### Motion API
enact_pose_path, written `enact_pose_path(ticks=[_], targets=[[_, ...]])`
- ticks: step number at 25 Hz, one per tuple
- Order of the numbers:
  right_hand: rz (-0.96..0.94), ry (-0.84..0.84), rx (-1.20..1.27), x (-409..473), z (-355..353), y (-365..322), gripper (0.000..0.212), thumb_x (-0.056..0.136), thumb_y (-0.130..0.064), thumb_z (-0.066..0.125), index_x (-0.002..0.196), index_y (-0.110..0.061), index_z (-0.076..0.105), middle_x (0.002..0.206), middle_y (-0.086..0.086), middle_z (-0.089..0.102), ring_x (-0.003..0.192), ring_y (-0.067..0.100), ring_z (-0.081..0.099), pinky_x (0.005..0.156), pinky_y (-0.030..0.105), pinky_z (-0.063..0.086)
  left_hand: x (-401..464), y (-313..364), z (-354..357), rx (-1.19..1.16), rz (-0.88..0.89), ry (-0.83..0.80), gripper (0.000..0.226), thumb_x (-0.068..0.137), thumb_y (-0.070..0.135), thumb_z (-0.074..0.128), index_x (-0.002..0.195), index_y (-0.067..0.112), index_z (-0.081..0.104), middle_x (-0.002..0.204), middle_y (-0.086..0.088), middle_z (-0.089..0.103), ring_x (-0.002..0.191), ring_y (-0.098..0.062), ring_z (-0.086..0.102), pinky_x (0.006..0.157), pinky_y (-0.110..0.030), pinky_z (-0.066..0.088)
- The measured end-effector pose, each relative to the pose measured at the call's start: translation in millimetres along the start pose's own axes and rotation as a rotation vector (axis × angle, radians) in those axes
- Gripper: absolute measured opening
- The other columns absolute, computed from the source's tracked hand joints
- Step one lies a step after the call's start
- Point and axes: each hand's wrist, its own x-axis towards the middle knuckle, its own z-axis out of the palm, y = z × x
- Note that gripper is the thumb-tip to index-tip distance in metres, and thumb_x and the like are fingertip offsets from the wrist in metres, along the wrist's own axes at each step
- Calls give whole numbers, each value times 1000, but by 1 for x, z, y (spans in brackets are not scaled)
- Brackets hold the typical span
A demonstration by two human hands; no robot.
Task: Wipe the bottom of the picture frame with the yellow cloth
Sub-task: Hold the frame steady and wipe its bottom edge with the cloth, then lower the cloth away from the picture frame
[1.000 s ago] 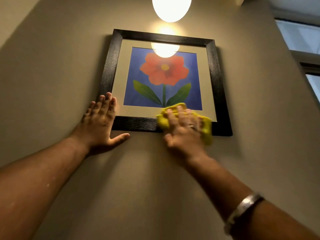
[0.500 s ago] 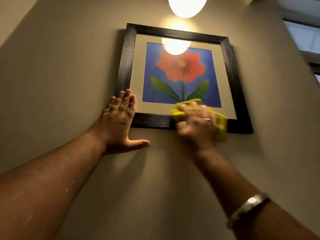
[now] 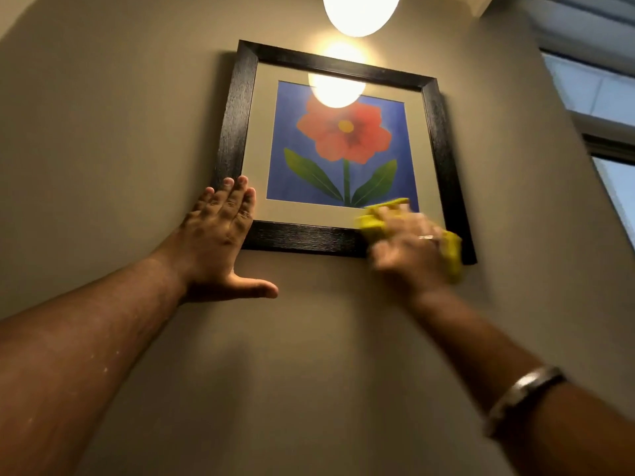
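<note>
Left hand [image 3: 220, 242] lies open and flat against the lower left corner of the picture frame [image 3: 237, 132], fingers extended upward over the dark moulding and mat, thumb spread out along the wall [image 3: 103, 132] below the bottom rail. Right hand [image 3: 409, 252] is pressed over the yellow cloth [image 3: 372, 223], fingers curled loosely onto it so that the cloth is bunched between palm and frame; the hand is blurred, so the exact finger placement cannot be told. The cloth covers the right part of the bottom rail [image 3: 302, 237], just short of the lower right corner, with folds showing to the left of the fingers and past the outer edge of the hand. The frame hangs on the wall beneath a lit lamp [image 3: 360, 12], whose reflection sits on the upper glass.

Step in hand, as judged: a lateral wiping stroke along the bottom rail. To do it well, keep the pressure directed into the wall rather than upward, since an upward push could lift the frame off its hanging. The bracing hand should hold its corner firmly so the frame does not swing or tilt as the cloth travels. Run the stroke the full length of the rail, into both mitred corners, and wrap a fold of cloth under the lower edge, where dust is likely to collect. Keep the cloth off the glass to avoid smears.
</note>
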Motion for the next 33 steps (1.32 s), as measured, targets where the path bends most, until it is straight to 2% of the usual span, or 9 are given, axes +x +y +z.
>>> enact_pose_path(ticks=[4,6,11,17,20,22,27,30,33], targets=[[-669,-89,-54,-24,34,-55,56,91,-46,42,144,-36,29,157,4,30,145,30,24,118,46,9,1,0,-6,27,5,-86,143,46,103,17,146,8,-21,158,-15,-24,146,-29,-23,120,-39,-10],[-609,-51,-128,20,11,-11,57,92,-41,47,145,-34,29,157,3,29,143,29,28,118,44,17,1,-2,-10,68,-2,-123,144,45,104,17,145,10,-25,156,-13,-28,146,-28,-24,120,-38,-11],[13,-66,-117,115,-49,87,62,92,-38,40,149,-26,17,161,9,14,146,36,13,121,47,11,3,3,-14,145,-53,-200,141,44,105,12,142,14,-32,154,-11,-35,145,-27,-27,122,-39,-8],[-677,-112,-125,4,-7,43,91,72,-73,52,147,-30,24,159,8,24,146,32,20,119,49,15,9,15,-31,229,-96,-368,142,42,105,15,140,16,-36,153,-10,-36,144,-28,-28,122,-40,-7],[-689,-218,42,12,-28,45,82,80,-41,66,147,-21,23,156,10,31,143,29,28,116,42,26,9,20,-49,325,-80,-532,139,44,105,13,140,18,-35,152,-6,-35,144,-26,-27,121,-41,-8],[-737,-275,241,5,-39,41,62,81,-24,66,135,-13,36,139,13,51,120,25,52,88,29,46,-5,24,-66,322,-1,-572,127,53,101,16,140,23,-34,157,-2,-28,146,-22,-21,121,-39,-7],[-697,-597,536,-63,-45,-20,25,86,-26,64,110,-18,62,121,7,52,105,22,52,81,34,53,-96,34,-135,130,-31,-552,97,78,74,44,152,31,-1,162,-2,17,149,-23,15,120,-44,20],[-711,-887,529,-125,-37,-84,8,88,-22,60,89,-15,63,89,4,58,81,21,56,65,30,44,-155,28,-186,-102,-297,-628,88,71,84,42,144,36,33,144,2,52,132,-19,47,103,-39,43],[-738,-1189,665,-209,-31,-159,15,89,-18,61,75,-20,57,73,1,59,66,21,59,58,29,45,-239,33,-225,-429,-607,-814,97,55,91,53,135,35,46,134,9,59,119,-7,57,99,-35,49]])
